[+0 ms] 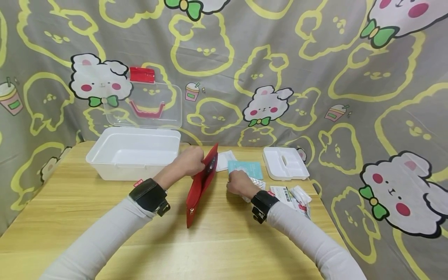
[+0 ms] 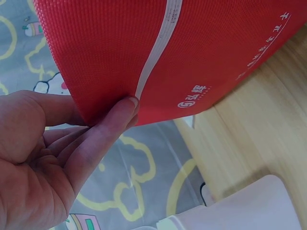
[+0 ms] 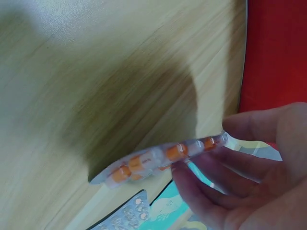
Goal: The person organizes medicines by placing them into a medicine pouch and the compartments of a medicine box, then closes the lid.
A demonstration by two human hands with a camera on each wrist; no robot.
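Note:
My left hand [image 1: 192,160] pinches the upper edge of a red pouch [image 1: 196,191], which stands tilted on its edge over the table. The left wrist view shows the thumb on the outside of the pouch [image 2: 110,57], near a pale strip and white printing. My right hand [image 1: 240,182] is to the right of the pouch, low over the table. In the right wrist view its thumb and fingers pinch one end of a blister pack [image 3: 153,160] with orange and white capsules. Beyond it lie another blister pack [image 1: 258,182] and a teal packet [image 1: 253,169].
On the left stands a white box [image 1: 120,171], its clear lid [image 1: 143,105] raised against the patterned curtain. A white divided tray [image 1: 285,163] lies at the back right. Small cartons [image 1: 281,194] and a white wrapped packet [image 1: 300,194] lie near the right edge; a white square packet [image 1: 225,160] is behind the pouch.

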